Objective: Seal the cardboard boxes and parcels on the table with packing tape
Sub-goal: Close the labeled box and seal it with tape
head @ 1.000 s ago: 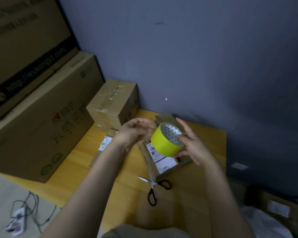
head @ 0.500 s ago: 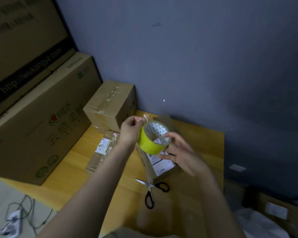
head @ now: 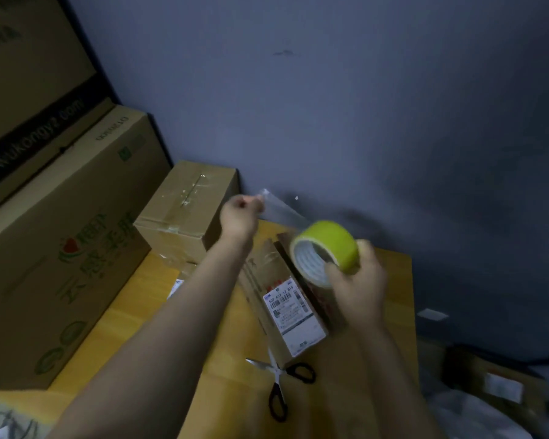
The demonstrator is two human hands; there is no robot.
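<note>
The person's right grip (head: 357, 289) is clenched on the yellow tape roll (head: 328, 245) and holds it in the air above the far end of the labelled box (head: 287, 307). That box lies on the desk (head: 178, 327) between the forearms. The left grip (head: 240, 215) pinches the free end of the clear tape strip (head: 281, 212) and holds it up and out to the left, probably to keep the strip taut and clear of the cardboard until it can be laid down. The roll's open core faces the person and slightly left. The strip's long axis runs from the roll up and leftward to the pinch, roughly crossways to the box, whose length runs from the person toward the wall. The scissors (head: 279, 386) lie at the box's near end, probably ready for the cut.
</note>
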